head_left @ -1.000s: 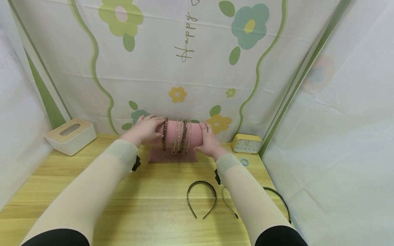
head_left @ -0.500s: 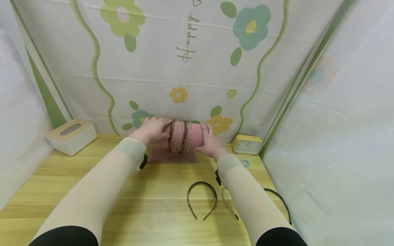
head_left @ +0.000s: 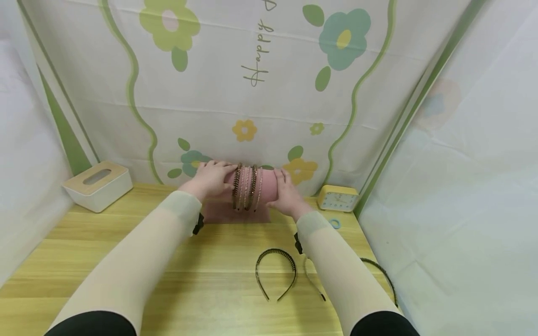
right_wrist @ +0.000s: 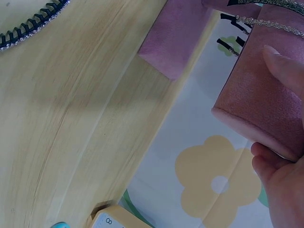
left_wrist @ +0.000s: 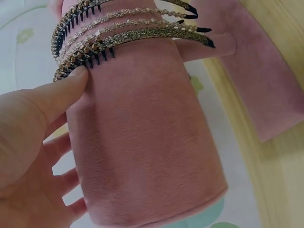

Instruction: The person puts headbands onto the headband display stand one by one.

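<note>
A pink velvety display stand (head_left: 269, 184), a horizontal roll on a foot, stands against the back cloth. Several headbands circle the roll, some dark and some with pale beads. My left hand (head_left: 211, 179) holds the leftmost dark headband (head_left: 237, 186). In the left wrist view its thumb tip lies on the toothed headband (left_wrist: 90, 52), while the other fingers reach behind the roll, partly hidden. At the roll's right end my right hand (head_left: 289, 196) grips the stand, thumb in front; in the right wrist view the thumb (right_wrist: 280, 64) rests on the pink fabric.
On the wooden table (head_left: 218, 280) lies a toothed dark headband (head_left: 275, 250). A pale headband (head_left: 313, 280) and another dark headband (head_left: 386, 275) lie by my right forearm. A yellow clock (head_left: 338, 198) and a blue ring (head_left: 334, 223) sit at right, a tissue box (head_left: 98, 186) at left.
My left hand has moved right along the roll, and the leftmost dark headband has slid right with it, close to the others. My right hand has stayed at the roll's right end.
</note>
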The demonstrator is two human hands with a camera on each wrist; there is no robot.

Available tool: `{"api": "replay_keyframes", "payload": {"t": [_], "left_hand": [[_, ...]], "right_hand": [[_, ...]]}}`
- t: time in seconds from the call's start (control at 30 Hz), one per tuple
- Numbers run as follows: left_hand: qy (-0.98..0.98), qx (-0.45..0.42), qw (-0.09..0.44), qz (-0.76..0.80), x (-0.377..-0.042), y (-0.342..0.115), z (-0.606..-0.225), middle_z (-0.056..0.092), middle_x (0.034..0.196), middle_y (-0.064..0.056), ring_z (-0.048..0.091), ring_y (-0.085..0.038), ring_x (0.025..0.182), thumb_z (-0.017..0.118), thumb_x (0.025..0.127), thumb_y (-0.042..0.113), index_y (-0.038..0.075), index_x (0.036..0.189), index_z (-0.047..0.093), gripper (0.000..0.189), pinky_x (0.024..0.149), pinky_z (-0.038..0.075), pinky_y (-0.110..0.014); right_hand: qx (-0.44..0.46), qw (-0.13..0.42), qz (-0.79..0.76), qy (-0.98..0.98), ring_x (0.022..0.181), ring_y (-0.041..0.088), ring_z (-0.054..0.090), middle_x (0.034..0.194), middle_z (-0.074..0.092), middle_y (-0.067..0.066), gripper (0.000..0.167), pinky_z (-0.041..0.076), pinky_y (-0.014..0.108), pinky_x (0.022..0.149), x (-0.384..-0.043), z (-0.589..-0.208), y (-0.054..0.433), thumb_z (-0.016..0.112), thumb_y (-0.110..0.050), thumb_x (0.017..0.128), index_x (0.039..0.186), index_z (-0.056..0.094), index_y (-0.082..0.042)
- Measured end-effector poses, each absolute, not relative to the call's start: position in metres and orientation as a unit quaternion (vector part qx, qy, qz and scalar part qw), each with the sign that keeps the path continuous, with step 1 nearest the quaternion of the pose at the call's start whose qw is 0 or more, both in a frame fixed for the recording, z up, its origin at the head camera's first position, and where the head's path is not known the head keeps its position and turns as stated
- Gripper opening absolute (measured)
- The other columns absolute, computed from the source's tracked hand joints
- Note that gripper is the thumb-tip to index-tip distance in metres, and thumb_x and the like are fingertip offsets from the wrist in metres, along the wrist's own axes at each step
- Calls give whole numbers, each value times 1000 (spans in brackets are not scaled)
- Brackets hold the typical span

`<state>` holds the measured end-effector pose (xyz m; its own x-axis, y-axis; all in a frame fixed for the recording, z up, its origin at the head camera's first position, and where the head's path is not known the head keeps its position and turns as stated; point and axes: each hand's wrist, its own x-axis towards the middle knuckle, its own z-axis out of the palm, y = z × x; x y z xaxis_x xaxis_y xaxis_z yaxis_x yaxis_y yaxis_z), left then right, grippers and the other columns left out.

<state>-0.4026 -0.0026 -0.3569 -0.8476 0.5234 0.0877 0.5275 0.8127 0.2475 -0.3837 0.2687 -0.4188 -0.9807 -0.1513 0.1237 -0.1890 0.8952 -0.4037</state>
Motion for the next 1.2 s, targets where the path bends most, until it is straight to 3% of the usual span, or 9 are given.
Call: {"api": "replay_keyframes", "payload": {"t": [0.27,0.4,0.47,0.57,0.67,0.77,1.0,1.1,1.2], "left_hand": [[-944,-288,16,-163,-403,-9,-377,23,160,-14,16,-38,146,66,95,38,9,156,29,77,116,-1,-57],[-938,-280,65,-193,-384,-12,-393,21,160,-16,14,-37,147,67,94,40,5,154,30,78,116,-5,-54],[-928,-287,121,-206,-369,-10,-406,26,158,-17,20,-37,145,69,94,34,4,151,37,72,117,-1,-55],[-893,-323,215,-229,-342,-1,-430,41,151,-16,35,-36,138,74,90,21,6,140,54,56,115,16,-57],[-859,-358,249,-269,-316,16,-453,57,135,-13,52,-33,122,78,84,11,9,124,68,41,105,36,-55],[-859,-361,200,-304,-296,35,-472,65,117,-9,60,-27,105,79,84,14,10,113,73,30,95,45,-49],[-899,-290,-16,-328,-284,66,-507,64,99,-6,62,-22,86,78,86,23,7,104,72,25,78,52,-41],[-898,-259,-64,-351,-283,73,-518,63,94,-6,59,-20,80,78,86,22,5,103,70,25,70,52,-39],[-900,-251,-69,-349,-283,78,-524,63,89,-4,57,-17,75,78,86,20,4,100,69,23,67,51,-38]], "right_hand": [[82,38,202,-975,138,40,33,163,-1,12,122,34,48,109,-384,-425,272,89,-30,75,160,2,-22],[81,39,204,-975,138,40,33,162,0,13,122,34,49,109,-384,-426,273,89,-29,74,160,3,-21],[82,41,205,-974,137,41,34,162,0,14,122,34,49,109,-383,-426,273,90,-28,74,160,3,-21],[85,46,209,-973,137,42,34,162,0,14,123,34,51,109,-383,-425,272,90,-25,73,160,3,-20],[90,51,209,-972,136,42,35,162,1,16,123,35,51,108,-383,-423,270,90,-24,73,160,3,-19],[92,52,208,-973,136,42,35,162,1,16,122,34,50,109,-383,-420,269,90,-25,73,160,4,-19],[93,42,205,-973,137,41,33,162,-1,15,122,33,47,110,-382,-418,269,89,-27,75,160,1,-18],[96,44,208,-972,137,41,33,162,-2,15,122,33,48,110,-381,-417,268,89,-26,74,160,1,-18],[96,48,207,-973,137,42,34,162,-1,15,123,33,50,110,-381,-418,267,89,-27,74,160,2,-18]]}}
